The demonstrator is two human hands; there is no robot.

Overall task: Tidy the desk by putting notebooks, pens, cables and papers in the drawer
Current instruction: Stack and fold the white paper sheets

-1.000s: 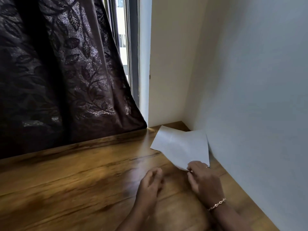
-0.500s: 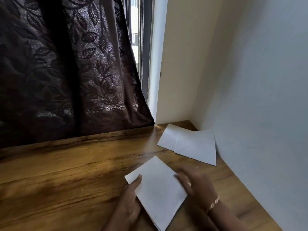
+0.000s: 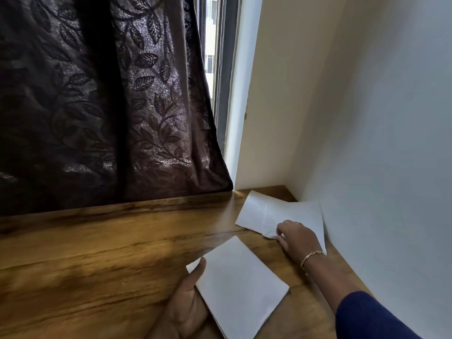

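Step in hand: collecting papers. Left hand (image 3: pixel 188 302) grips one sheet (image 3: pixel 239 287) by its left edge, thumb on top, fingers under. The sheet sits low over the desk (image 3: pixel 97 253), near side. Right hand (image 3: pixel 297 237) is on the papers (image 3: pixel 269 211) in the far corner, against the wall (image 3: pixel 379 167). Its fingers curl onto their near edge, which is crumpled up (reads as a pinch; underside hidden). Next move, my read: lift those clear of the wall, stack them on the sheet, then go to the drawer, which is not in view. Thin paper flat on wood, so peel the edge first or it slides into the corner.
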